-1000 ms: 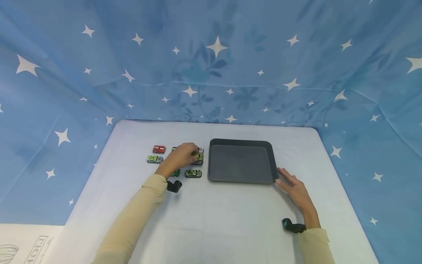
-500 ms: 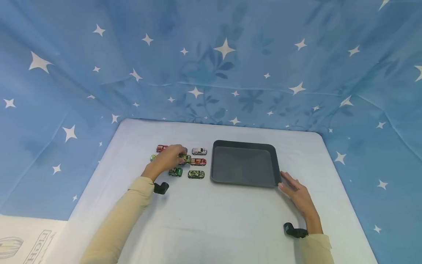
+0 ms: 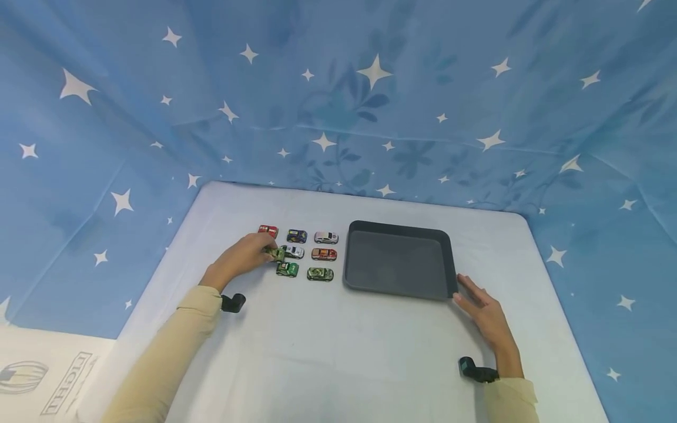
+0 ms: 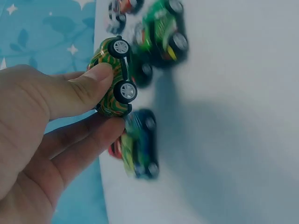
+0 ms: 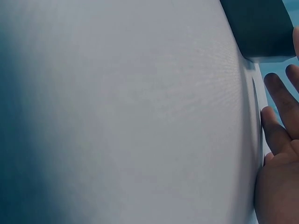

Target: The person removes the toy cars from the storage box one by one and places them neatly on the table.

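My left hand (image 3: 240, 257) pinches a camouflage-patterned toy car (image 4: 108, 77) between thumb and fingers, raised above the table in the left wrist view. Just beyond it in that view stand a green toy car (image 4: 161, 35) and a yellow-green and blue one (image 4: 140, 147), the latter hidden behind my hand in the head view. My right hand (image 3: 489, 320) has its fingers extended beside the near right corner of the dark grey tray (image 3: 399, 292). Whether the fingertips touch the tray is hard to tell.
Left of the tray, several toy cars stand in loose rows: a red one (image 3: 268, 230), a blue one (image 3: 297, 235), a white one (image 3: 326, 237), a silver one (image 3: 294, 251), an orange-red one (image 3: 324, 254) and a second camouflage one (image 3: 320, 274). Blue star-printed cloth (image 3: 338, 117) surrounds the white table (image 3: 338, 346).
My left hand has carried the camouflage car leftward, away from the tray, uncovering the white, orange-red, blue and silver cars. My right hand stays by the tray corner. The head view has shifted slightly.
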### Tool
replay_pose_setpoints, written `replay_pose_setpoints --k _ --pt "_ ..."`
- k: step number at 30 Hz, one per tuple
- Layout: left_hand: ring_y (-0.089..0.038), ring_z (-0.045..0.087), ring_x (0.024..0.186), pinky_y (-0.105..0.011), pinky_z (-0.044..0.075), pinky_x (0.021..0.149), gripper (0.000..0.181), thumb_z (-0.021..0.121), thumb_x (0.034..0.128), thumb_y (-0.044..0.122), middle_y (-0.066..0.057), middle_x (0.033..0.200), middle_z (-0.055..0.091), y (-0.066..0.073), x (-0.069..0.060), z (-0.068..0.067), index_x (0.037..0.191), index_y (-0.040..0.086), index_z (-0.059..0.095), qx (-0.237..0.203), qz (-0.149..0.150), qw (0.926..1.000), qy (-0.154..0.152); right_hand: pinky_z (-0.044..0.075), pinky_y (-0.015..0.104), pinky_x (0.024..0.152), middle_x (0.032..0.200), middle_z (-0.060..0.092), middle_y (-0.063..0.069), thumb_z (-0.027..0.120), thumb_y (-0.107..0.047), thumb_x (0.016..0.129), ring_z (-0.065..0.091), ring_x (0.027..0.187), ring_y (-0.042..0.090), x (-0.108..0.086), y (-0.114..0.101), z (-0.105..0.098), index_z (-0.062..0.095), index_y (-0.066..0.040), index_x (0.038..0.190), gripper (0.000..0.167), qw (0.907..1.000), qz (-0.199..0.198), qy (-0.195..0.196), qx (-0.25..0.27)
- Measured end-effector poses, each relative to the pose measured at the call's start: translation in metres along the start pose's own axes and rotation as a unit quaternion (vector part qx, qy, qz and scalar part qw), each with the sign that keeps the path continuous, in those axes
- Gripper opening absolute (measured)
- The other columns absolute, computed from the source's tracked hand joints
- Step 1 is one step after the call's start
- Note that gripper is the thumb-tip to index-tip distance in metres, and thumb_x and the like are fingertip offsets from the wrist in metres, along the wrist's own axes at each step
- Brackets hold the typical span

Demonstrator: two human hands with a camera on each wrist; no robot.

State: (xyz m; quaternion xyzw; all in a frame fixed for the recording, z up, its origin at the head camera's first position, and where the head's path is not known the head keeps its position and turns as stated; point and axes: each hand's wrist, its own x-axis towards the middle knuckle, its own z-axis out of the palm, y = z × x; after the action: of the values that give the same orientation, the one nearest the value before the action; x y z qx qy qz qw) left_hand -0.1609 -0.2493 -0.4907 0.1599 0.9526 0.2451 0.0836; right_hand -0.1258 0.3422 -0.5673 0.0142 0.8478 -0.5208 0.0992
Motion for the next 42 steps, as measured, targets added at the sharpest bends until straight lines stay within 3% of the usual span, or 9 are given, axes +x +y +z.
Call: replay_pose_setpoints --k 10,18,26,37,42 --pt "-0.043 0.064 0.122 -0.058 0.049 0.108 0.026 0.077 0.0957 -0.001 -0.022 0.124 0.071 -0.019 -0.023 -0.001 0.121 -0.006 0.072 0.015 -0.031 0.9994 -0.005 -0.001 0.047 0.131 0.171 0.031 0.014 0.072 -0.034 0.105 0.014 0.162 0.038 -0.003 0.000 -0.001 0.042 -0.011 0.165 0.071 0.9999 -0.003 0.008 -0.006" --pt "-0.043 0.064 0.123 -0.058 0.049 0.109 0.026 0.078 0.0954 -0.001 -0.021 0.124 0.072 -0.028 -0.027 0.007 0.121 -0.005 0.073 0.033 -0.026 0.9990 -0.013 0.001 0.044 0.131 0.171 0.031 0.014 0.073 -0.038 0.105 0.016 0.161 0.038 -0.010 -0.004 -0.004 0.043 -0.011 0.165 0.073 0.9999 -0.002 0.012 -0.009" --pt "-0.042 0.065 0.122 -0.058 0.049 0.109 0.025 0.078 0.0948 -0.001 -0.020 0.123 0.072 -0.028 -0.028 0.009 0.120 -0.004 0.075 0.038 -0.001 0.9992 -0.008 0.001 0.044 0.131 0.171 0.032 0.014 0.072 -0.037 0.105 0.017 0.161 0.039 -0.015 -0.001 -0.005 0.042 -0.011 0.166 0.072 0.9998 -0.003 0.016 -0.012" --pt "-0.044 0.061 0.129 -0.059 0.045 0.114 0.028 0.076 0.0982 0.004 -0.022 0.132 0.068 -0.029 -0.030 0.011 0.126 -0.003 0.074 0.031 -0.017 0.9992 -0.020 0.000 0.050 0.131 0.172 0.031 0.013 0.071 -0.037 0.105 0.017 0.161 0.040 -0.015 0.000 -0.004 0.041 -0.014 0.166 0.072 0.9997 0.003 0.013 -0.020" --pt "-0.042 0.062 0.124 -0.060 0.048 0.109 0.034 0.076 0.1013 0.016 -0.020 0.130 0.067 -0.031 -0.035 0.008 0.131 -0.001 0.072 0.015 -0.037 0.9992 -0.008 0.004 0.056 0.130 0.172 0.030 0.014 0.070 -0.037 0.106 0.016 0.161 0.041 -0.014 -0.002 -0.003 0.040 -0.012 0.166 0.072 0.9998 0.010 0.009 -0.013"
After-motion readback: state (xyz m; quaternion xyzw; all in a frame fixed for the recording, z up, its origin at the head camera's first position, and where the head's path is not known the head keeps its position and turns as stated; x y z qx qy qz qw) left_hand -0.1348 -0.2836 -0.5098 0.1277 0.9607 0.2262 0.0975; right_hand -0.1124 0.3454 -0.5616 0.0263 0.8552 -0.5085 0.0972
